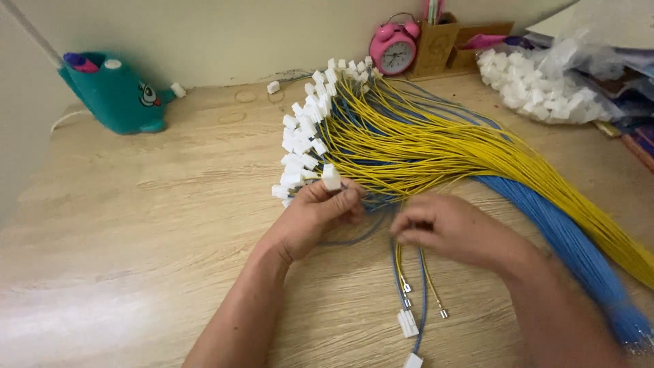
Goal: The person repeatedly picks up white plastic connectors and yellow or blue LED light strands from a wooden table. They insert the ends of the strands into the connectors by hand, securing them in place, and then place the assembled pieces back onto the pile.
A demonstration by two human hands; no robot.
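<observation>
My left hand (pixel 320 211) pinches a white connector housing (pixel 331 178) at the near end of the fanned bundle of yellow and blue wires (pixel 422 143), which runs away to the far right across the tabletop (pixel 157 204). Just right of it, my right hand (pixel 446 228) pinches a few loose terminal-tipped wires (pixel 409 279) hanging toward me.

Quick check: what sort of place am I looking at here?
Probably a home desk used for piecework: a wooden table with a pink alarm clock, bundled yellow and blue wires, and a bag of white connectors.
</observation>
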